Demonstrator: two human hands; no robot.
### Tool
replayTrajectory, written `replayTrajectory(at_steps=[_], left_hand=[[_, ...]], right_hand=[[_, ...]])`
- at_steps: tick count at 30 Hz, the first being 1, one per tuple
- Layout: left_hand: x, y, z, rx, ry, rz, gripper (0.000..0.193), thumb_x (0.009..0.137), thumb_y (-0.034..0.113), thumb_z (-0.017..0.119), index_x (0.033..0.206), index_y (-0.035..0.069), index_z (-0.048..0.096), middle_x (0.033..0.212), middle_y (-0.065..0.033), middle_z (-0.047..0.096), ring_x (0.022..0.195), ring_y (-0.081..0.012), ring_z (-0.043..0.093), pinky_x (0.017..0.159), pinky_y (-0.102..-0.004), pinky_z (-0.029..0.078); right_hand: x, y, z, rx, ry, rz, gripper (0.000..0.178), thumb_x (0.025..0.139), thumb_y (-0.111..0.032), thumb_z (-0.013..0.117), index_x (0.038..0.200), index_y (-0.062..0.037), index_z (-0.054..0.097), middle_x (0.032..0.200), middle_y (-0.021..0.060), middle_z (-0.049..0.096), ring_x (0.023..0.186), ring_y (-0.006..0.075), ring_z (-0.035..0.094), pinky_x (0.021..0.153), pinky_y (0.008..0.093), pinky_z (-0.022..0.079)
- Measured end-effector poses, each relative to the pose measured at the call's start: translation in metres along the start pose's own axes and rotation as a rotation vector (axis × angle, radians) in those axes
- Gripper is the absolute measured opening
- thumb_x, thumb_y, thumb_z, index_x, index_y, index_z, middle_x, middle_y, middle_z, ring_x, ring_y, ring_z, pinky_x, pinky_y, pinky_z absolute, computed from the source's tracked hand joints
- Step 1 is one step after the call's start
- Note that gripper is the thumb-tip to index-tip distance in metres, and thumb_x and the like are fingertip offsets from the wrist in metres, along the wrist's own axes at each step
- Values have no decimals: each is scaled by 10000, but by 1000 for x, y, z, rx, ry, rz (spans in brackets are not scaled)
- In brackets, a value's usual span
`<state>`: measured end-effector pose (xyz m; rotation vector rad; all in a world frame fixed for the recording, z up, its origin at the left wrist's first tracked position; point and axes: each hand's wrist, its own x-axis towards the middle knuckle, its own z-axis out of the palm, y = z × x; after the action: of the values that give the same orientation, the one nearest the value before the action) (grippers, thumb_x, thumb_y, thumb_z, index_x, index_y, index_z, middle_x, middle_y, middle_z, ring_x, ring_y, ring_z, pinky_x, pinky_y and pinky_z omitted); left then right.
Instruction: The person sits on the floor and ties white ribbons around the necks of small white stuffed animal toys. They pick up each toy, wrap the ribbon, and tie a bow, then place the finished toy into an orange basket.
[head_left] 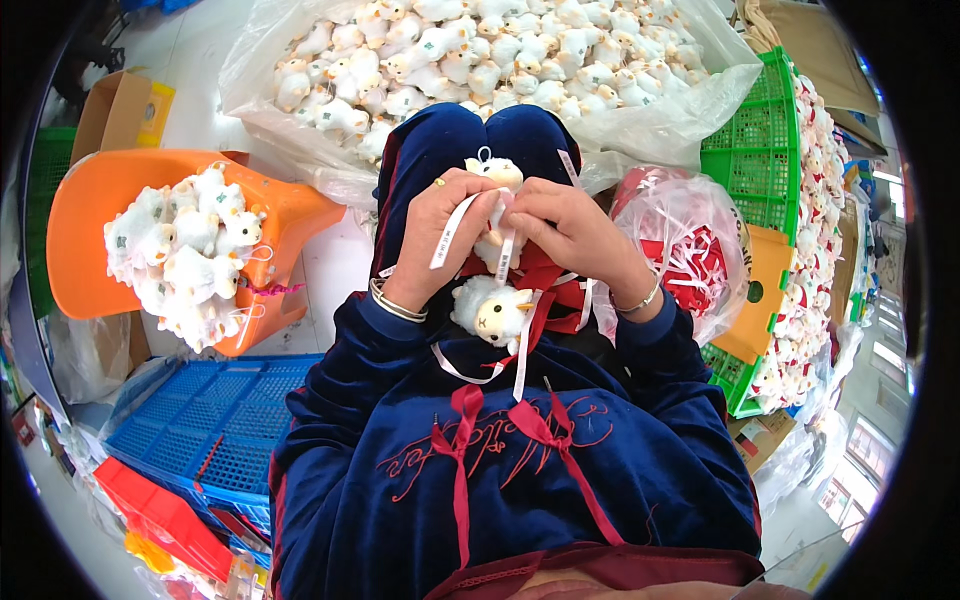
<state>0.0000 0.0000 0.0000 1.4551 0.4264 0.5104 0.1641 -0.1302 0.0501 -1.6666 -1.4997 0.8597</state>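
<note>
Over my lap, my left hand [437, 243] and my right hand [577, 230] meet with fingertips closed in a pinch. Between them runs a white printed ribbon [455, 233], its two tails hanging down. Behind the ribbon is a small white plush sheep [492, 172], with a cord loop on its head; my fingers cover much of its body. A second plush sheep [490, 311] lies nearer on my lap, facing up. Red and white ribbons [568, 300] lie beside it, below my right hand. The exact knot or crossing is hidden by my fingertips.
Ahead, a large clear plastic bag [250, 95] holds many plush sheep. More sheep sit on an orange chair [80, 240] at left. To the right are a clear bag of ribbons [735, 215] and a green crate [755, 110]. Blue crates [215, 395] stand near left.
</note>
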Motion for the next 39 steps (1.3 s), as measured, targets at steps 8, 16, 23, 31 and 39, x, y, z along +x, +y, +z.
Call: replayTrajectory(at_steps=[8, 16, 23, 31, 39], left_hand=[[0, 6, 5, 26, 64, 23, 91, 970, 55, 672, 1015, -6, 723, 910, -62, 642, 723, -107, 615, 636, -251, 484], [0, -3, 10, 206, 127, 299, 72, 920, 32, 736, 982, 12, 704, 907, -89, 663, 780, -197, 650, 677, -287, 510], [-1, -8, 11, 283, 116, 353, 116, 880, 4, 761, 979, 36, 708, 897, -114, 694, 769, -264, 672, 692, -321, 542], [-3, -5, 9, 240, 64, 249, 84, 920, 26, 739, 1002, 37, 726, 914, -99, 709, 780, -206, 682, 692, -307, 527], [-2, -7, 10, 228, 104, 243, 66, 922, 43, 741, 986, 52, 729, 870, -84, 679, 753, -191, 661, 676, -294, 509]], right_hand=[[7, -10, 9, 159, 242, 351, 139, 912, -97, 728, 978, -17, 635, 883, 102, 683, 738, 208, 671, 673, 324, 532], [18, -2, 20, -275, 297, 88, 133, 858, -115, 728, 944, -59, 644, 814, 122, 671, 750, 322, 681, 651, 406, 526], [18, 13, 27, -361, 269, -110, 155, 845, -67, 662, 996, -48, 690, 867, 145, 699, 817, 359, 695, 712, 437, 553], [7, 8, -18, -48, -62, 94, 186, 935, -78, 695, 1103, 1, 704, 871, 101, 708, 768, 189, 685, 692, 318, 532], [12, 6, -12, -9, -31, 120, 173, 934, -101, 705, 1061, 16, 691, 819, 70, 681, 716, 130, 619, 661, 293, 503]])
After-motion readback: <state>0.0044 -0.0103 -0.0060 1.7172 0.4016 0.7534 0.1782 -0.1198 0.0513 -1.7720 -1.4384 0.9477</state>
